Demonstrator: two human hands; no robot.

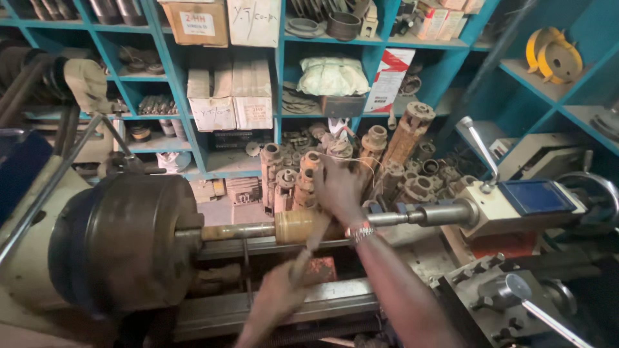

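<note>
A brass-coloured cylinder (pixel 298 225) is mounted on a lathe, on a shaft between the big dark chuck (pixel 129 241) at the left and the tailstock (pixel 516 203) at the right. My left hand (pixel 276 301), blurred, grips the wooden handle of a long tool (pixel 308 250) that slants up onto the cylinder. My right hand (pixel 338 188), with a metal bracelet at the wrist, lies over the tool's far end on top of the cylinder. The tool's tip is hidden under that hand.
Behind the lathe stand several rusty splined shafts and gear parts (pixel 387 158). Blue shelves (pixel 277 71) hold cardboard boxes, a cloth bundle and metal rings. A tool post with a chrome lever (pixel 516 293) sits at the lower right. A tailstock lever (pixel 480 145) sticks up.
</note>
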